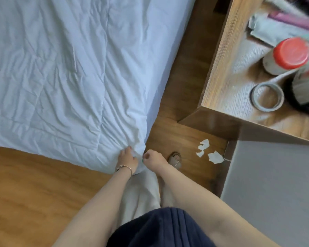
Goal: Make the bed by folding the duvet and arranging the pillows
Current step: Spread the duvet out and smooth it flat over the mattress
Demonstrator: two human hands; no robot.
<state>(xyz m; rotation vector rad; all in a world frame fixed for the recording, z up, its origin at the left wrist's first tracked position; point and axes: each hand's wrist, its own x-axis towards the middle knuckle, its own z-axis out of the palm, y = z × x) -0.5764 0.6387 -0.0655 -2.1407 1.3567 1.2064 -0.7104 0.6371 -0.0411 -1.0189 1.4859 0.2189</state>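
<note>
Duvet (64,72) — pale blue, creased — lies spread over the bed, its near corner hanging at the bed's corner above the wooden floor (25,184). Left hand (127,158), a bracelet (124,167) on its wrist, has its grip closed on that corner, fabric bunched under the fingers. Right hand (152,158) sits just beside the corner, fingers curled; whether its grip has hold of cloth cannot be told. Torn paper scraps (210,152) lie on the floor nearby. The wooden bench (219,72) at right carries a red-capped container (285,56) and a tape roll (267,97).
</note>
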